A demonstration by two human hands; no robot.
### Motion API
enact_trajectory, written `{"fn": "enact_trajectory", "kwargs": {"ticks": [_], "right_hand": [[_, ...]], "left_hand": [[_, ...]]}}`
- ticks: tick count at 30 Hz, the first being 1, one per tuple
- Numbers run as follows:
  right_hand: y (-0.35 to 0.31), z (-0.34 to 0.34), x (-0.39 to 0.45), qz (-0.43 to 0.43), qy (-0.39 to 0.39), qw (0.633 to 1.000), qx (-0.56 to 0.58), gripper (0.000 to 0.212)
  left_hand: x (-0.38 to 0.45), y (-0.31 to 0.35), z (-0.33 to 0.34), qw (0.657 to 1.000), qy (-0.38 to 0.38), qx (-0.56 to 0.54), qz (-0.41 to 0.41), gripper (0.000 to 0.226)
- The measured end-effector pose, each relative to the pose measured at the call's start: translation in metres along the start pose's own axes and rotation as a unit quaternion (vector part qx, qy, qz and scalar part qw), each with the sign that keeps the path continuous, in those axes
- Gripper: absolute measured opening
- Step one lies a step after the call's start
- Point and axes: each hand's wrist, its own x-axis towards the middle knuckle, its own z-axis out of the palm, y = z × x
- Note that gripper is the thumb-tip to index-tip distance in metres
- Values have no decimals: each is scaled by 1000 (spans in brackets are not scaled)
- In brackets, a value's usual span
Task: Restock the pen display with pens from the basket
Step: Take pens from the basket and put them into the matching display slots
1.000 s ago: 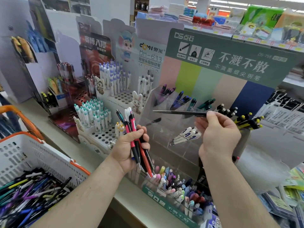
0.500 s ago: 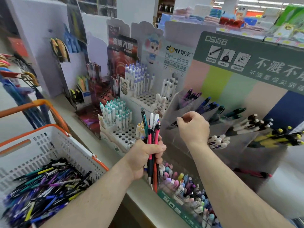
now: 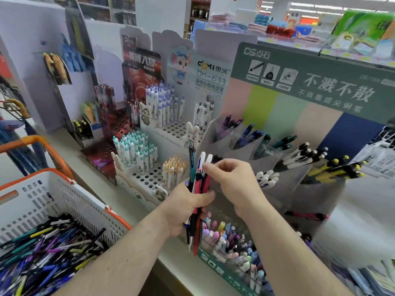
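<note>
My left hand (image 3: 188, 208) grips an upright bunch of pens (image 3: 197, 180), red, pink, white and teal, in front of the clear pen display (image 3: 277, 159). My right hand (image 3: 233, 184) has come to the bunch, its thumb and fingers pinching the top of a white-capped pen (image 3: 207, 161) in it. The display's angled clear pockets hold purple, blue, green, black-and-white and yellow pens. A white basket with orange trim (image 3: 64, 189) at the lower left is full of mixed pens (image 3: 47, 248).
White peg-hole stands (image 3: 149, 176) with teal, purple and yellow capped pens stand left of the display. A low tray of pastel pens (image 3: 233, 242) sits at the counter's front edge. A green sign (image 3: 310, 82) rises behind the display. An orange basket handle (image 3: 49, 150) arcs at left.
My right hand has left the display pocket, where it put in a dark pen, and come back to the bunch. The view has shifted left and closer.
</note>
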Motion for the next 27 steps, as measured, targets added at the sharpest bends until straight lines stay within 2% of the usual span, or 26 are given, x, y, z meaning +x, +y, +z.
{"fn": "enact_trajectory", "kwargs": {"ticks": [4, 8, 14, 20, 24, 27], "right_hand": [[-2, -18, -12, 8, 30, 997, 69, 25], [5, -45, -21, 2, 112, 988, 103, 30], [11, -94, -36, -4, 248, 931, 269, 24], [21, -116, -55, 1, 299, 918, 261, 22], [28, -130, -66, 3, 321, 908, 268, 15], [34, -147, -71, -13, 414, 875, 251, 17]], "left_hand": [[2, 0, 9, 999, -23, -37, -17, 24], [11, 2, 19, 994, -8, -98, -41, 24], [23, 3, 42, 983, -13, -180, -45, 17], [29, 1, 75, 953, -63, -289, -63, 17], [36, -1, 88, 910, -153, -377, -77, 27], [38, -4, 95, 922, -154, -344, -92, 18]]}}
